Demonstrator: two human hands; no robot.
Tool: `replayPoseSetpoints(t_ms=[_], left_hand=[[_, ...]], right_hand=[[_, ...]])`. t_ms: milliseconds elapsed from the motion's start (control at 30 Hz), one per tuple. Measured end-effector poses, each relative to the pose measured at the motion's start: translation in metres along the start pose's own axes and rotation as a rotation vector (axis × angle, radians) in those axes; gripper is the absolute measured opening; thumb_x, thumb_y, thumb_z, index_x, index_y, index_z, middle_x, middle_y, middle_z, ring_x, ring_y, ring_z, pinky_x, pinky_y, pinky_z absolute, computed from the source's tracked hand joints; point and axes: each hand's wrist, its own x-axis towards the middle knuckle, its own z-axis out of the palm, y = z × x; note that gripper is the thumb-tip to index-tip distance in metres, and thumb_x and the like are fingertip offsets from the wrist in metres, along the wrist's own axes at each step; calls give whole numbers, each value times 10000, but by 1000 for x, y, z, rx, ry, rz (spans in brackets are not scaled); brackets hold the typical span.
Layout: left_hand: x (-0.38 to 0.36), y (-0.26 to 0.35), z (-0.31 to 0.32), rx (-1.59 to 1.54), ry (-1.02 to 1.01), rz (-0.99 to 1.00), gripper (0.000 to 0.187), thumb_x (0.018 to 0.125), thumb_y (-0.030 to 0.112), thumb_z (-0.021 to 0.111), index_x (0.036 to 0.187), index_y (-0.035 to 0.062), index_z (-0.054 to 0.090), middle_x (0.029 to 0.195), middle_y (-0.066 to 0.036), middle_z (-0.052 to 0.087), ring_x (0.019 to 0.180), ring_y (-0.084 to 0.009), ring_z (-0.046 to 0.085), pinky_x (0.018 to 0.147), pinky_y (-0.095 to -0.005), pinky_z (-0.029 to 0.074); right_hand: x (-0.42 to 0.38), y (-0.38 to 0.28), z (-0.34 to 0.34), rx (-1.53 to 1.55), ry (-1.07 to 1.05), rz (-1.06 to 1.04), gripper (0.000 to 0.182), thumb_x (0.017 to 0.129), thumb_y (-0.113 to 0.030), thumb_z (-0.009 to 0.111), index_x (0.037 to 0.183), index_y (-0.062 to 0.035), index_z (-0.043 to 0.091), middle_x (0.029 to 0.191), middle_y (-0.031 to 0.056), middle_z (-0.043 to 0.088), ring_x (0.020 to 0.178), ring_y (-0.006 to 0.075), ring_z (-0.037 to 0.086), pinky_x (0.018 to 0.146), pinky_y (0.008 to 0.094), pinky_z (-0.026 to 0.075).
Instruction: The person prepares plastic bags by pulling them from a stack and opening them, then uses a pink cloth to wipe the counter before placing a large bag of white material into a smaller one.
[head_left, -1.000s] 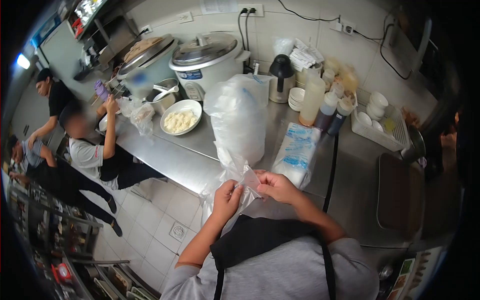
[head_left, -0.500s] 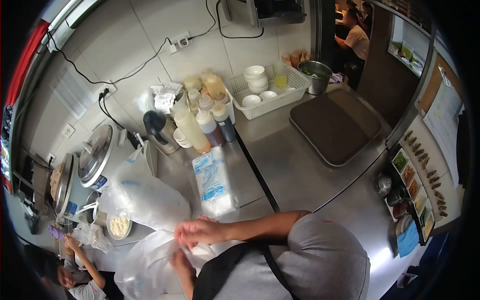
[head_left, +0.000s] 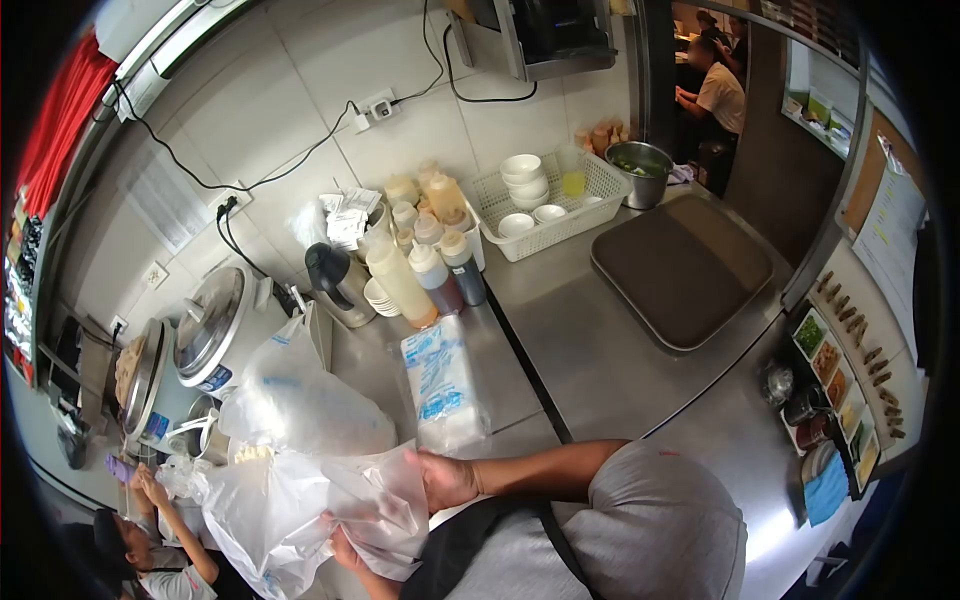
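Note:
A translucent white plastic bag [head_left: 290, 510] is spread between my two hands, low in the view. My right hand [head_left: 443, 482] is closed on its right edge, near the wrapped packet. Below and to the left, my left hand [head_left: 350, 552] grips the bag's lower side, with its fingers partly behind the thin plastic. Just beyond stands a large, full clear plastic bag [head_left: 305, 400]. A wrapped packet with blue print [head_left: 440, 385] lies flat on the counter beside it. The held bag covers most of a bowl of pale food.
Squeeze bottles [head_left: 425, 250], a kettle [head_left: 338, 285] and rice cookers [head_left: 215, 320] line the wall. A basket of white bowls [head_left: 545, 215], a metal pot [head_left: 640, 172] and a brown tray [head_left: 685, 270] stand further right. A co-worker [head_left: 165, 545] is at lower left.
The held bag has been lifted and spread wider, now covering the bowl. My right hand has moved right and down, and my left hand slightly left. The view has shifted a little.

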Motion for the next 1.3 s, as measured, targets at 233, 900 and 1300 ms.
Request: replayPoseSetpoints(t_ms=[233, 900, 1300], left_hand=[[-2, -4, -10, 225, 427, 43, 389, 763, 223, 484, 1067, -12, 424, 857, -143, 542, 755, -238, 539, 674, -329, 446], [-9, -4, 20, -179, -274, -217, 345, 818, 227, 448, 1087, 11, 435, 1006, -108, 504, 883, -199, 512, 798, -317, 409], [7, -11, 11, 16, 6, -112, 340, 824, 217, 443, 1092, 9, 437, 1010, -109, 505, 893, -199, 510, 805, -309, 407]], right_hand=[[-10, -24, -7, -207, 8, 58, 610, 762, -593, 358, 1040, -68, 496, 869, 111, 575, 702, 196, 562, 603, 298, 434], [-4, -2, 1, -565, 275, 30, 256, 824, -203, 452, 1020, -45, 500, 743, 64, 570, 532, 119, 542, 430, 232, 415], [0, -12, -2, -785, 341, 82, 351, 864, -320, 387, 941, -5, 520, 752, 62, 557, 553, 105, 558, 454, 205, 456]])
